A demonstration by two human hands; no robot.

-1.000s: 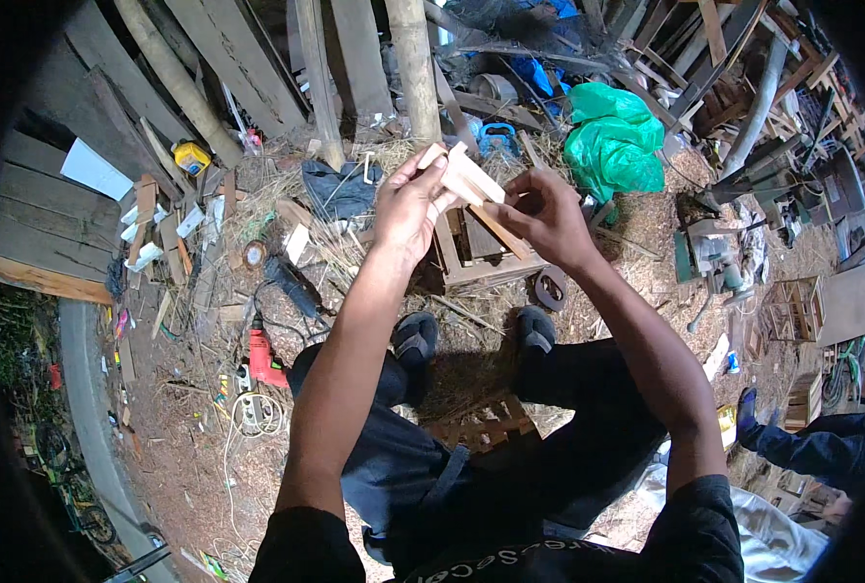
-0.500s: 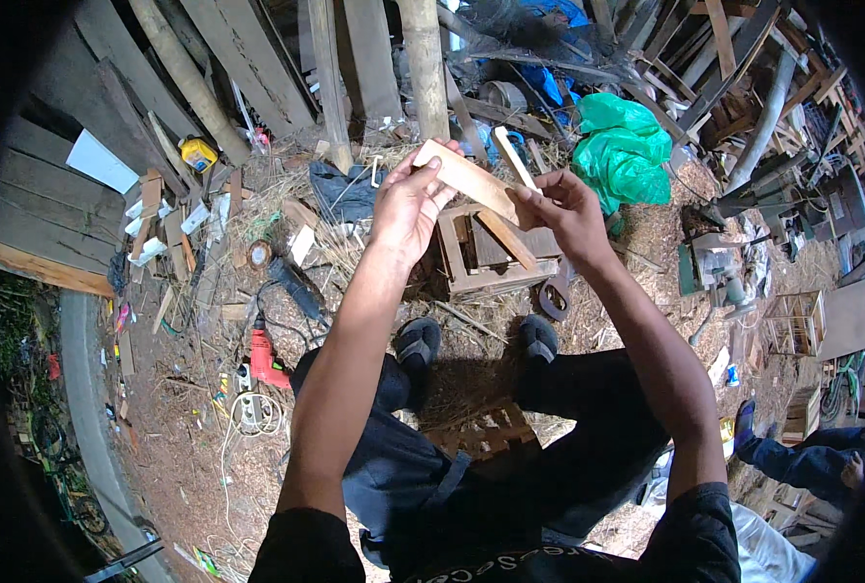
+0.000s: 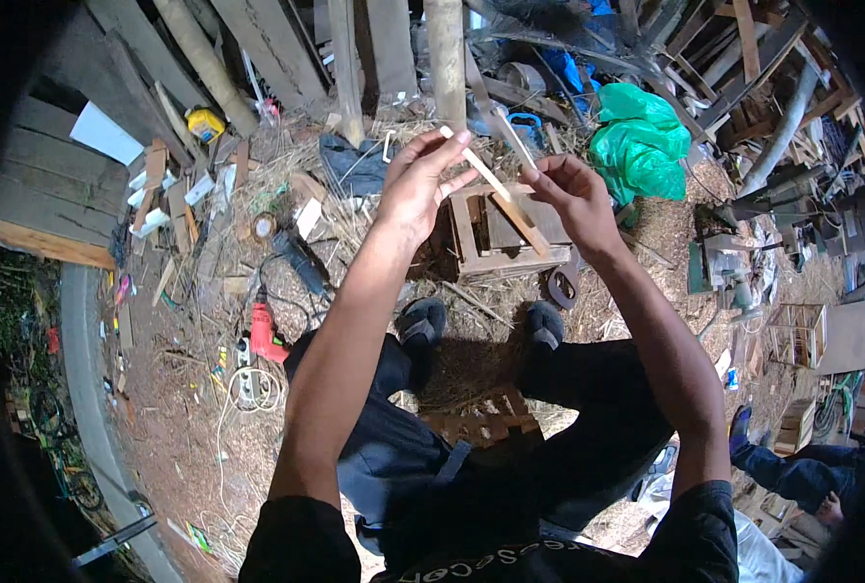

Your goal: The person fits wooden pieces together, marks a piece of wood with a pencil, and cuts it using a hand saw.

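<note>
My left hand point(image 3: 423, 183) grips the upper end of a thin pale wooden board point(image 3: 481, 169) between thumb and fingers. The board is turned nearly edge-on and slants down toward my right hand. In my right hand point(image 3: 576, 199), the closed fingers hold a narrow wooden strip point(image 3: 514, 142) that sticks up to the left, its far end blurred. Whether the right fingers also touch the board's lower end I cannot tell. Beneath both hands stands a small wooden box-like frame point(image 3: 510, 264), with a brown wooden piece point(image 3: 520, 223) slanting across its top.
A red power drill point(image 3: 265, 333), a dark power tool point(image 3: 301, 267) and a white power strip point(image 3: 248, 387) lie at left. A brown tape-like roll point(image 3: 562, 288) is beside the frame. Beyond sits a green plastic bag point(image 3: 638, 141). Another person's leg point(image 3: 792, 466) shows at right.
The board has turned from showing its broad face to nearly edge-on. Its strip companion in my right hand has tilted further left. The whole view has shifted slightly.
</note>
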